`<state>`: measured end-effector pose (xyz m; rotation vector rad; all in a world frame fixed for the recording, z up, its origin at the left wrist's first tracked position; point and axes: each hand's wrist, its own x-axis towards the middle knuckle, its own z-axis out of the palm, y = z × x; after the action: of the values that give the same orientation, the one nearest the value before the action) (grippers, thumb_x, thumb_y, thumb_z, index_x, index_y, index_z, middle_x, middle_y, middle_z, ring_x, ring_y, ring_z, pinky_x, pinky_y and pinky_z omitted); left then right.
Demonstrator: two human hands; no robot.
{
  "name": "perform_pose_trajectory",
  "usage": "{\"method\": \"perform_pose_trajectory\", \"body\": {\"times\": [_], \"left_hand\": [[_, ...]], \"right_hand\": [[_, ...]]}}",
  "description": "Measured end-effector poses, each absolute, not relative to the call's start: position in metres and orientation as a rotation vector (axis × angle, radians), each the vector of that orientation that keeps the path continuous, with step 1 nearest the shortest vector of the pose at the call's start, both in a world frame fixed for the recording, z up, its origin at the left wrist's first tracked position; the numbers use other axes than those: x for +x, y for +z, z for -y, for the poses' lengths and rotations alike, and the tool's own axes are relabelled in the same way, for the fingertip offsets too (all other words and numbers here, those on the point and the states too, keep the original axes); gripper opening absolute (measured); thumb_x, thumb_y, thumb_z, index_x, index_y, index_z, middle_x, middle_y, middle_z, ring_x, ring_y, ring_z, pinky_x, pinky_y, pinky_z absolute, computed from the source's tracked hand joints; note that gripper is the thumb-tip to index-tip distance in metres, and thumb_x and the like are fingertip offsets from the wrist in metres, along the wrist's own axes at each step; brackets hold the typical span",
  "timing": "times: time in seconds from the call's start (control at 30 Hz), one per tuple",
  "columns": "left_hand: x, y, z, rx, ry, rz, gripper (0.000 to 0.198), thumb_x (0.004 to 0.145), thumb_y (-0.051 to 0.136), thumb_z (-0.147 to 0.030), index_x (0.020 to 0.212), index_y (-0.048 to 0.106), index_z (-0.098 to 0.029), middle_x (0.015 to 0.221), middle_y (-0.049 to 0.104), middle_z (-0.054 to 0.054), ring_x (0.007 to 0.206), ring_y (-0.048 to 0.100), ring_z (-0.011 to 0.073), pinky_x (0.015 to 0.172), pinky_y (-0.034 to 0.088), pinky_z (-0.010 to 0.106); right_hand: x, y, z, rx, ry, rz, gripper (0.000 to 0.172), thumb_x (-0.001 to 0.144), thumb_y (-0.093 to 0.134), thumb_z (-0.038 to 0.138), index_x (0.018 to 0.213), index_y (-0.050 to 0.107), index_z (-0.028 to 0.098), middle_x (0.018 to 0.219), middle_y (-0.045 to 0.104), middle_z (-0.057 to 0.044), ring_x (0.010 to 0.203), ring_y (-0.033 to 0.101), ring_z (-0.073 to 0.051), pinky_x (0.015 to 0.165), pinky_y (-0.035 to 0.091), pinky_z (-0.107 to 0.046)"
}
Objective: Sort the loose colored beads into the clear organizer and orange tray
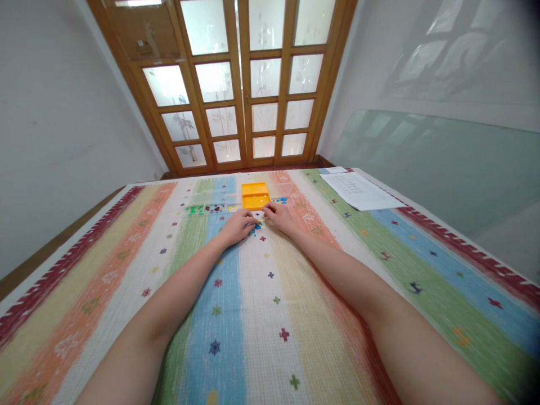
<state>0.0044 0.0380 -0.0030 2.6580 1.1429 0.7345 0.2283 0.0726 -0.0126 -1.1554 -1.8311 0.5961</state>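
Observation:
On the cloth, a small pile of blue and yellow pieces (256, 229) lies by the fingertips of my left hand (238, 226). Those fingers are bent and closed; anything pinched in them is too small to name. My right hand (278, 216) is at the front right corner of an open yellow box (255, 189), thumb and fingers drawn together in a pinch. What it holds, if anything, I cannot make out. A few small pale pieces lie inside the box.
Left of the yellow box, clear containers hold green pieces (194, 210), dark brown pieces (216, 208) and yellow pieces (232, 208). Blue pieces (280, 200) sit in another on the right. Printed paper (360, 190) rests at the far right on the striped tablecloth (257, 315).

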Motion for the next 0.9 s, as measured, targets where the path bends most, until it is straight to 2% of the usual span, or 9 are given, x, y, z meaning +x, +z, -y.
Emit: {"method": "perform_pose_trajectory", "body": {"times": [0.27, 0.4, 0.7, 0.9], "left_hand": [[0.003, -0.002, -0.035, 2.705, 0.686, -1.104, 0.023, 0.093, 0.058, -0.017, 0.099, 0.080, -0.024, 0.110, 0.065, 0.008, 0.108, 0.059, 0.0227, 0.102, 0.047, 0.039], [0.003, 0.000, -0.033, 2.690, 0.689, -1.141, 0.024, 0.092, 0.057, -0.017, 0.100, 0.078, -0.023, 0.110, 0.065, 0.009, 0.108, 0.059, 0.0230, 0.101, 0.047, 0.039], [0.008, 0.003, -0.026, 2.692, 0.691, -1.347, 0.021, 0.093, 0.068, -0.039, 0.102, 0.076, -0.022, 0.109, 0.064, 0.009, 0.104, 0.059, 0.0250, 0.097, 0.046, 0.040], [0.016, 0.003, -0.022, 2.703, 0.669, -1.431, 0.018, 0.093, 0.068, -0.036, 0.096, 0.075, -0.021, 0.106, 0.063, 0.010, 0.102, 0.059, 0.0256, 0.093, 0.046, 0.040]], "right_hand": [[0.229, -0.016, -0.075, -1.160, 0.581, 1.837, 0.021, 0.093, 0.053, 0.029, 0.079, 0.067, 0.020, 0.079, 0.071, -0.001, 0.075, 0.061, -0.018, 0.073, 0.042, -0.028], [0.229, -0.016, -0.074, -1.160, 0.587, 1.832, 0.023, 0.093, 0.053, 0.031, 0.078, 0.067, 0.021, 0.079, 0.071, -0.001, 0.077, 0.061, -0.018, 0.073, 0.043, -0.028], [0.229, -0.015, -0.075, -1.176, 0.597, 1.832, 0.022, 0.093, 0.054, 0.032, 0.081, 0.068, 0.021, 0.081, 0.072, -0.002, 0.078, 0.061, -0.018, 0.076, 0.044, -0.028], [0.230, -0.017, -0.077, -1.154, 0.587, 1.837, 0.022, 0.093, 0.053, 0.031, 0.080, 0.067, 0.020, 0.079, 0.071, -0.001, 0.075, 0.061, -0.017, 0.073, 0.042, -0.028]]}}
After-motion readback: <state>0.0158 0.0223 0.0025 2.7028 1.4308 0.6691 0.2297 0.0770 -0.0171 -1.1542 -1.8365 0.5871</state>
